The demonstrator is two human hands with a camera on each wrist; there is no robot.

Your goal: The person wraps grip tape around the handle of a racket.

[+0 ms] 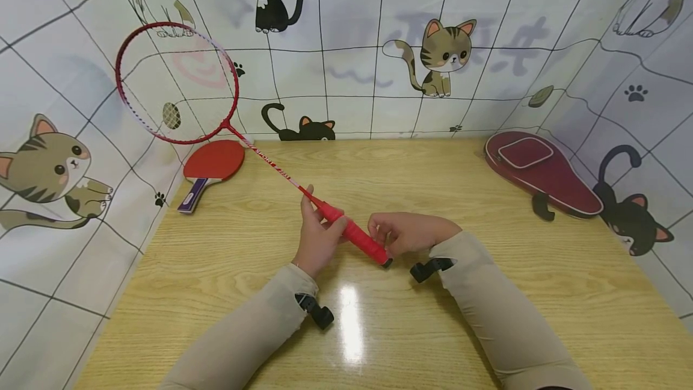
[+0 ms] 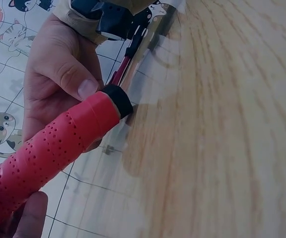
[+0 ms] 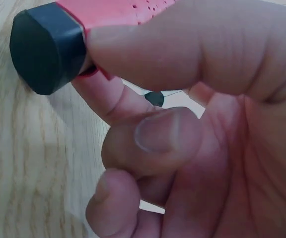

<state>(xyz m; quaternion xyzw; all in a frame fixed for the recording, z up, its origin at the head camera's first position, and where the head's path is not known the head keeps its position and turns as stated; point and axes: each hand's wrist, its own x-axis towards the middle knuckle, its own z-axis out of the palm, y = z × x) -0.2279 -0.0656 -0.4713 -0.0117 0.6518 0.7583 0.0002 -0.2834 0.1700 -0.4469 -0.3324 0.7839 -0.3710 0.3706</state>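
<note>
A red badminton racket (image 1: 271,164) slants across the middle of the head view, its oval frame up at the left and its handle low toward me. My left hand (image 1: 316,242) holds it at the upper handle, thumb lying over the red perforated grip wrap (image 2: 48,144). At the lower end, my right hand (image 1: 414,232) pinches the wrap between thumb and forefinger, right beside the black butt cap (image 3: 46,47). A small edge of the wrap stands out from the handle there in the right wrist view. The other right fingers curl under the thumb.
A red table tennis bat (image 1: 213,161) with a purple handle lies at the table's back left. At the back right rests a dark red padded bat case (image 1: 541,173) with a black strap. Cat-printed sheeting (image 1: 352,71) rises around the wooden table (image 1: 433,336).
</note>
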